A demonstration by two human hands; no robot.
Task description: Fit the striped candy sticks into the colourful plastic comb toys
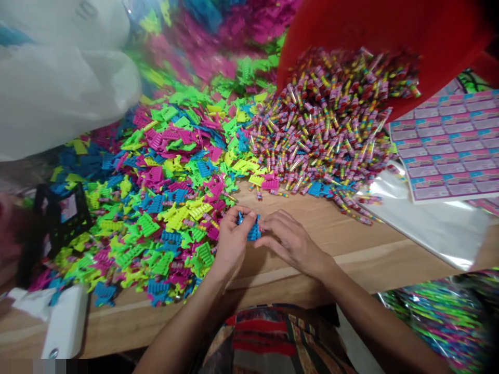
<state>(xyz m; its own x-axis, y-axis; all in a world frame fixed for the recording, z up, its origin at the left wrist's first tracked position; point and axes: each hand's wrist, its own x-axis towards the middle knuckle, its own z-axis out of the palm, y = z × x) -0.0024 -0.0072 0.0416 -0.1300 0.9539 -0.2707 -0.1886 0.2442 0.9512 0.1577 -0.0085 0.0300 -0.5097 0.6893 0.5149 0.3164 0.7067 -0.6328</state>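
Between the hands (289,239), blue piece (254,229), long axis roughly sideways, slotted part rightward

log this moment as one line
left hand: pinches blue piece | right hand: fingertips at its edge | left side: loose pieces | beyond hands: tubes, red container | beneath: table

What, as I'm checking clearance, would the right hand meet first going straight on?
The blue piece in the left hand; the right hand may be touching it, though depth is unclear.
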